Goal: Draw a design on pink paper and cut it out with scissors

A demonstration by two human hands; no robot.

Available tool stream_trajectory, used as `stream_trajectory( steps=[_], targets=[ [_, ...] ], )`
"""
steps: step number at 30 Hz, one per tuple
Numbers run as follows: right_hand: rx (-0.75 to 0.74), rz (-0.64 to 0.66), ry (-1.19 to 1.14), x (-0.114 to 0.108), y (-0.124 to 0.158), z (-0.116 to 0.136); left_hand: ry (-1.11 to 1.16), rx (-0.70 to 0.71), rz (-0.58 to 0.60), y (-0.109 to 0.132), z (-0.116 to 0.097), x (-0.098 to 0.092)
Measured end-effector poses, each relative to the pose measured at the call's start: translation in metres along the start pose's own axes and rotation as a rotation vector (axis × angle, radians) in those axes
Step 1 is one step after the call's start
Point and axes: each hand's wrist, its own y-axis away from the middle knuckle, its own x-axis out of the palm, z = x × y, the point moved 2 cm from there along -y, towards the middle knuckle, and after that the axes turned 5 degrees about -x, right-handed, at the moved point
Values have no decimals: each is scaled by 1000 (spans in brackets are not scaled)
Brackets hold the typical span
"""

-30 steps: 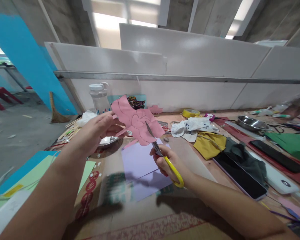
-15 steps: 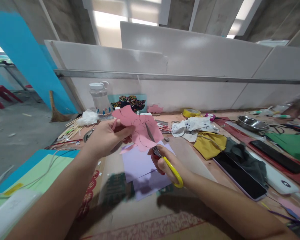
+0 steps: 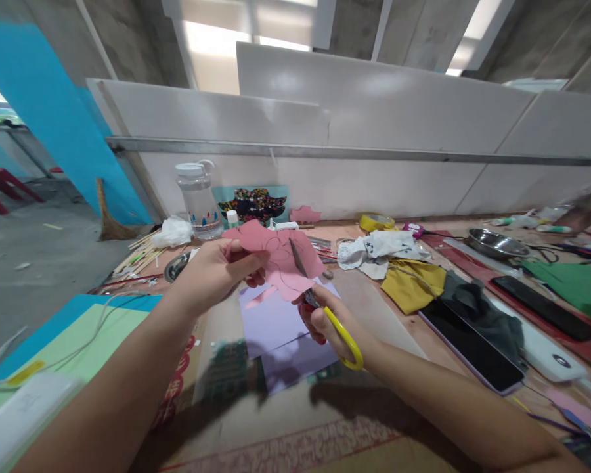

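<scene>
My left hand (image 3: 226, 269) pinches the left side of a pink sheet of paper (image 3: 280, 259) with dark curved lines drawn on it. A loose strip hangs from the paper's lower left edge. In my right hand (image 3: 320, 315) are scissors (image 3: 342, 338) with a yellow handle, their blades lying at the right part of the pink paper. Part of the handle is hidden by my fingers. Below both hands, sheets of light purple paper (image 3: 295, 361) lie on the work surface.
Behind the paper stand a clear water bottle (image 3: 199, 203) and a flower-patterned cutout (image 3: 253, 205). To the right are a yellow cloth (image 3: 414, 286), a phone (image 3: 473, 348), a metal bowl (image 3: 497, 246) and a yellow tape roll (image 3: 377, 222). Green paper (image 3: 103, 341) lies at left.
The pink paper has come down slightly and tilted, with my left hand shifting a little right. The scissors remain at its right part, moved only slightly.
</scene>
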Motion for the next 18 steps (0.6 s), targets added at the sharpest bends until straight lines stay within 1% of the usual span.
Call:
stream_trajectory(
  steps=[4, 9, 13, 18],
  targets=[
    [15, -19, -36, -1, 0, -5, 52, -19, -8, -3, 4, 2],
    [4, -45, -27, -3, 1, -11, 119, -24, -10, -6, 9, 3],
    [1, -57, -31, -3, 0, -11, 168, -18, -8, -7, 13, 4],
    [9, -66, -21, -3, 0, -9, 175, -21, -6, -8, 14, 4]
  ],
)
